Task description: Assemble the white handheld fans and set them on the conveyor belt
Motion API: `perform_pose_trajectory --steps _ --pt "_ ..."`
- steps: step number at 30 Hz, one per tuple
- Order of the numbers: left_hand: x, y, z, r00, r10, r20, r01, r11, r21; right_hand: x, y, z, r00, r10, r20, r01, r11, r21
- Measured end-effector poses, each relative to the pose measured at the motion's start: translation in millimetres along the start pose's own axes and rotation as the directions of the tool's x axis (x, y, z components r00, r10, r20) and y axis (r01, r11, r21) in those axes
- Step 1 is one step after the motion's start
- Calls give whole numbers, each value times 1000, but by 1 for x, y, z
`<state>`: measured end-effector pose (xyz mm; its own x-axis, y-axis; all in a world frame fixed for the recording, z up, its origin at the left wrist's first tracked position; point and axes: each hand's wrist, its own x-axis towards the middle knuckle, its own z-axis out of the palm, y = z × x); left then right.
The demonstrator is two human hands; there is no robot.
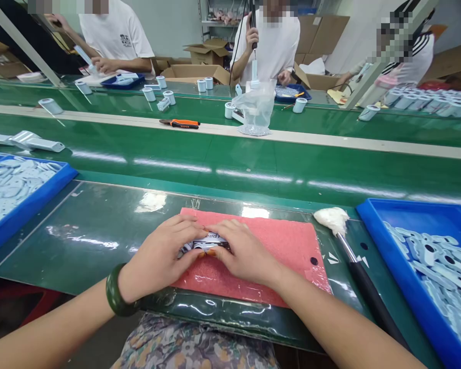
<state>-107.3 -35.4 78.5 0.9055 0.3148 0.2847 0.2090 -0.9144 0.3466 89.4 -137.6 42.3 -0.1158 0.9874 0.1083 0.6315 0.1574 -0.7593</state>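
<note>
Over the green surface (100,218), a printed piece (210,239), lengthwise left-to-right, is gripped between left hand (167,248) and right hand (248,253).

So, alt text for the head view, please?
A person's left hand and right hand hold a small, partly hidden white printed object over a red rectangular mat. Blue plastic trays of pale parts flank them; co-workers are across the green bench.

A: What was worn on the left hand (167,250)?
B: Thick bangle (119,292) at the wrist, lower left of the frame. Dark green, rounded, glossy.
A: Sleeves?
B: Left forearm (57,323) and right forearm (318,302) were bare throughout the visible stretch.
A: Lap?
B: Floral garment (192,344), bottom centre. Greyish print, muted yellow and purple blooms.
</note>
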Motion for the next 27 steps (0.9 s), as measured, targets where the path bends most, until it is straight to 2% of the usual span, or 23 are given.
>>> perform_pose_trajectory --steps 6,10,13,17,23,27 --pt "-5 -5 1 995 98 -17 -97 993 70 0 8 -5 998 -51 44 52 998 -19" --pt "-12 -5 7 982 120 -144 -101 986 136 1 12 -6 993 -117 -10 116 993 -22" --pt "-16 -5 12 967 123 -225 -85 982 171 2 13 -4 992 -121 -27 120 992 -30" --pt "-15 -8 17 950 90 -299 -57 991 118 3 13 -1 985 -146 -92 137 985 -102" --pt "-10 -12 19 934 83 -349 -73 996 42 3 13 5 935 -281 -217 221 938 -266" --pt "-9 -13 19 926 72 -369 -72 997 15 3 10 12 837 -429 -340 291 875 -386"
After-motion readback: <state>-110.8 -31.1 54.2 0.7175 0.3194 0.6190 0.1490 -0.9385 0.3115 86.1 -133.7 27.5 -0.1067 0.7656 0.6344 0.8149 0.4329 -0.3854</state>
